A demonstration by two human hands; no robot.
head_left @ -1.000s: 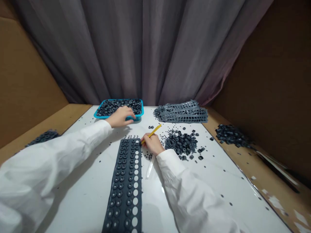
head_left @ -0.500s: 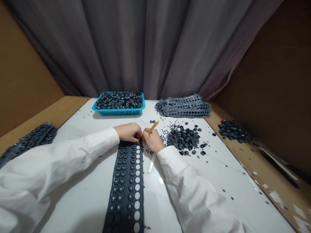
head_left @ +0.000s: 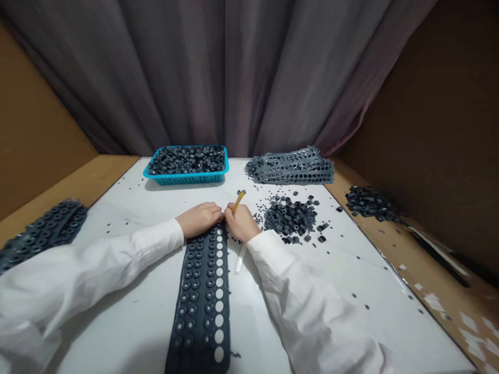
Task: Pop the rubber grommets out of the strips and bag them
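On the white tabletop (head_left: 128, 311), the studded black strip (head_left: 204, 291) lay lengthwise. The left hand (head_left: 199, 219) covered its far end, seemingly steadying it; its grip could not be told. The right hand (head_left: 242, 223) clamped a slim yellow tool (head_left: 238, 201) beside that end, apparently for control.

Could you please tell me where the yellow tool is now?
In the head view, the yellow tool is in the right hand, beside the left hand at the far end of the dark strip.
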